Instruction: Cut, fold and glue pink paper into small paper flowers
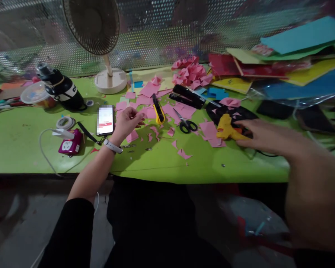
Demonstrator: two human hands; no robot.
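Observation:
My right hand, slightly blurred, is closed round the handle of a yellow hot glue gun, whose body lies low over the table. Under and beside the gun are pink paper sheets and a black bag-like sheet. My left hand hovers beside a lit phone, thumb and fingers pinched together over pink paper; what sits between the fingertips is too small to tell. Between the hands lie a yellow utility knife, black-handled scissors and a black stapler.
Folded pink paper pieces form a heap at the back. A fan, black bottle, tape roll and purple power adapter stand left. Coloured sheets are stacked right. Pink scraps litter the green table.

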